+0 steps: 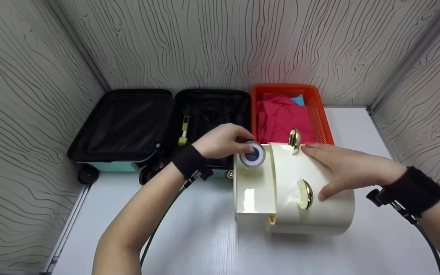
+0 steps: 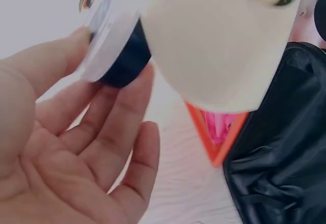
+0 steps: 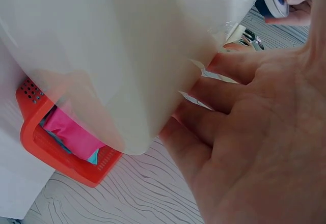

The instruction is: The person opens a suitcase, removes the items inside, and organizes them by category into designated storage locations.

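My left hand (image 1: 225, 141) pinches a small round jar (image 1: 253, 154) between thumb and fingers. Seen from the left wrist, the jar (image 2: 119, 51) has a pale lid and a dark blue side. It is over the back part of a pulled-out drawer (image 1: 256, 179) of a glossy cream storage box (image 1: 319, 214). Two gold handles (image 1: 305, 194) stand out on the box's curved upper side. My right hand (image 1: 344, 166) rests on that surface with its fingers extended; in the right wrist view the fingertips touch the box (image 3: 127, 56).
Behind my left hand lies an open suitcase (image 1: 124, 126) with black lining, a yellow-green item (image 1: 184, 130) inside it. An orange basket (image 1: 321, 114) holding pink cloth (image 1: 281, 114) stands behind the box. Patterned walls (image 1: 189, 46) bound the white table (image 1: 189, 236) at the back and sides.
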Motion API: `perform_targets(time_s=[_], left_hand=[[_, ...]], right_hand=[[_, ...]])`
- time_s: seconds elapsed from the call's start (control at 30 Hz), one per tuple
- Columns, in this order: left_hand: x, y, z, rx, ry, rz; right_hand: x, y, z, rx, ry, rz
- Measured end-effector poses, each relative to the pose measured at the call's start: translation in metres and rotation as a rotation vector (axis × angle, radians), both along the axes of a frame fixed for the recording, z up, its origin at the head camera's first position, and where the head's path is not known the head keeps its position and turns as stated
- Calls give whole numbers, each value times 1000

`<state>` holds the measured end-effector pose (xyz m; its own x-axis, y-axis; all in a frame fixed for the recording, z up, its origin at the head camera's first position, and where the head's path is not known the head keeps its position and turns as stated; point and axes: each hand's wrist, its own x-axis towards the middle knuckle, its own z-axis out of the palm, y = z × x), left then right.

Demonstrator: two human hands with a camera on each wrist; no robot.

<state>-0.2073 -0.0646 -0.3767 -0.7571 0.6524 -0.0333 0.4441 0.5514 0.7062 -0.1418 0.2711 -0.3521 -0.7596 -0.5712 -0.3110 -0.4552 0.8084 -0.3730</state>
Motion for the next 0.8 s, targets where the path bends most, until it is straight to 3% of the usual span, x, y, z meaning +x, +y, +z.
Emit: perform_targets(time_s=[0.13, 0.3, 0.4, 0.6, 0.8], left_hand=[[9, 17, -2, -114, 33, -78], [16, 33, -9, -304, 123, -210], [19, 37, -10, -359, 162, -261], [20, 40, -16, -404, 246, -264], [23, 41, -24, -440, 325, -221]], right_hand=[[0, 0, -1, -6, -2, 1], [0, 1, -1, -7, 3, 5], [-1, 1, -1, -8, 5, 7], [0, 1, -1, -4, 6, 7], [2, 1, 0, 2, 4, -2]])
